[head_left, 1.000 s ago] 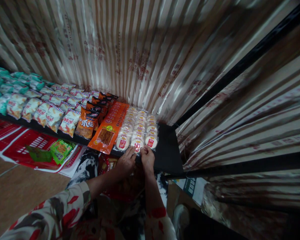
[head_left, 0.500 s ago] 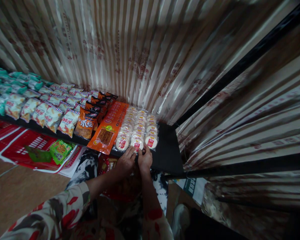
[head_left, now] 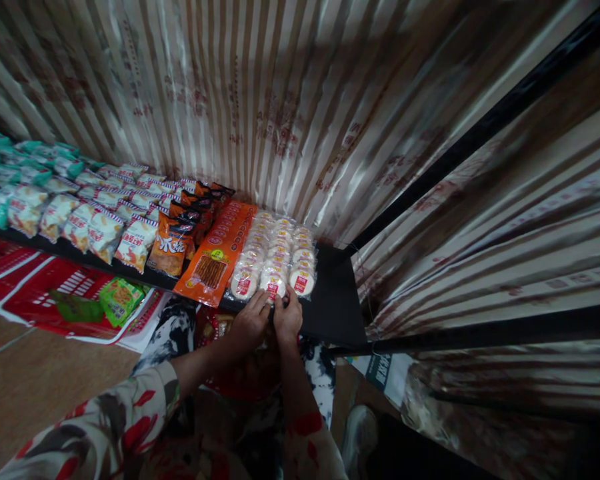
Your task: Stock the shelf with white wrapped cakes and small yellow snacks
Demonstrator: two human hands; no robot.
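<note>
Both hands meet at the near edge of the clear plastic pack of round white cakes [head_left: 275, 257] on the black shelf [head_left: 335, 300]: left hand [head_left: 250, 323] and right hand [head_left: 287, 317] each pinching its front rim, fingers narrow.

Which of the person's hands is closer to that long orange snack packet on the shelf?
The left hand. It sits at the shelf's front edge just right of the orange packet, below the round cakes. The right hand is further right, beyond the left one.

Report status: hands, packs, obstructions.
Left hand and right hand touching front edge of round snack packs. Orange packet alongside. Nothing blocking.
</note>
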